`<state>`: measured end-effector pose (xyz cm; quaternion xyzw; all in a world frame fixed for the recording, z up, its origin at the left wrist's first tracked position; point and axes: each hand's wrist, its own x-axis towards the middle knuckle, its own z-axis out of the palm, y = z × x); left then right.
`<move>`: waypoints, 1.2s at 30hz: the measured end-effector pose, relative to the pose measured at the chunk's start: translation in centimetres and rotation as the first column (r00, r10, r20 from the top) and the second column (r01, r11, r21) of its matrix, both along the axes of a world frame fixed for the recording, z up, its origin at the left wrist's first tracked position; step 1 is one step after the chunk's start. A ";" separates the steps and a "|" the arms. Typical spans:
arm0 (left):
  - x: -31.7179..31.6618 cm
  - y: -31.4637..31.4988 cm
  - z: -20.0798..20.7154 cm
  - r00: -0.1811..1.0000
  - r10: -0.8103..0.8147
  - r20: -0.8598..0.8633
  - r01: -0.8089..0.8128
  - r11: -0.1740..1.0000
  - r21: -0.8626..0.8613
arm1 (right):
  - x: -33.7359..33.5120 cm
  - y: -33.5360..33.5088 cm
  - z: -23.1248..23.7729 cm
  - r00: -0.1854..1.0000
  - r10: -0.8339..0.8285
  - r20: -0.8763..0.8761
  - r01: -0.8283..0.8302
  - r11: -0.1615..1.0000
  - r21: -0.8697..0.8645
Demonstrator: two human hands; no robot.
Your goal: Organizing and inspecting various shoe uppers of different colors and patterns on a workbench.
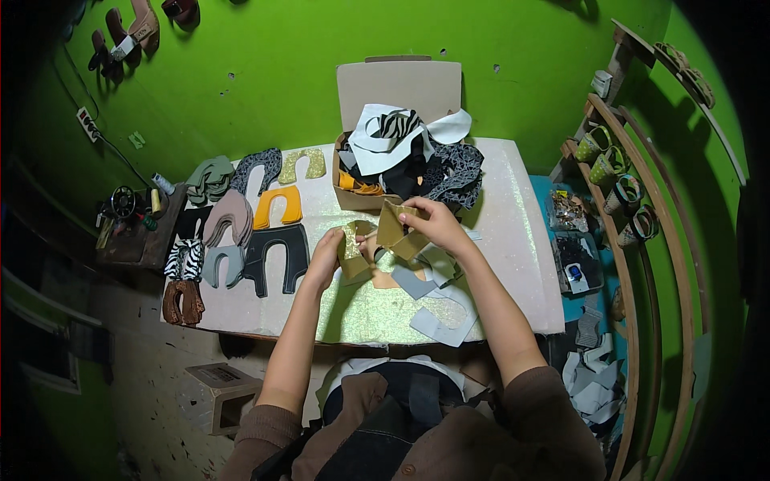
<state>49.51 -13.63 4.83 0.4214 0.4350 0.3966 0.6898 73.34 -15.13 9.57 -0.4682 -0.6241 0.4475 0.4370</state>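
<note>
Left hand: the left hand is curled shut around the lower end of an olive-gold cut-out piece, thumb on top, just over the table.
Right hand: the right hand pinches the upper part of a second olive-gold piece between thumb and fingertips, lifted a little above the table; the two pieces meet between the hands, though whether they are joined or only touching is hard to tell at this size.
Where the pieces are: over the middle of the table, just in front of the cardboard box.
Table cover: a glittery pale sheet lies over the top, greenish under the hands.
Under the right hand: a loose heap of grey-blue cut-outs reaches to the near edge of the table, with a tan one partly under them.
Box: its lid stands open against the green wall; inside are piled scraps, white, zebra-striped, dark patterned and orange.
Left of the hands: U-shaped cut-outs are laid in rows, among them an orange one, a black one, a zebra-striped one and a brown one.
Far left: a small sewing machine sits on a side stand.
Right: a curved wooden rack holds shoe parts.
</note>
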 end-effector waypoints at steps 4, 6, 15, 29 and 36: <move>-0.2 -0.4 0.5 0.998 0.020 0.055 -0.020 1.000 -0.001 | -0.7 -0.9 2.5 0.977 0.143 0.158 -0.140 0.990 -0.028; -0.1 -0.5 0.8 0.999 0.000 0.036 -0.001 1.000 0.024 | -0.9 -1.0 2.1 0.949 0.258 0.182 -0.261 0.965 -0.008; -0.2 -1.9 2.0 0.990 -0.140 0.032 0.139 0.990 0.036 | -4.4 0.3 0.9 0.924 0.335 0.183 -0.329 0.942 -0.064; -5.3 -0.3 6.2 0.987 -0.127 -0.099 0.139 0.981 0.135 | -7.3 3.2 -2.5 0.881 0.354 -0.314 -0.441 0.854 -0.275; -9.6 3.3 5.4 0.975 -0.041 0.216 0.038 0.999 0.019 | -12.9 4.2 -8.1 0.420 0.024 -0.907 -0.631 0.726 -0.273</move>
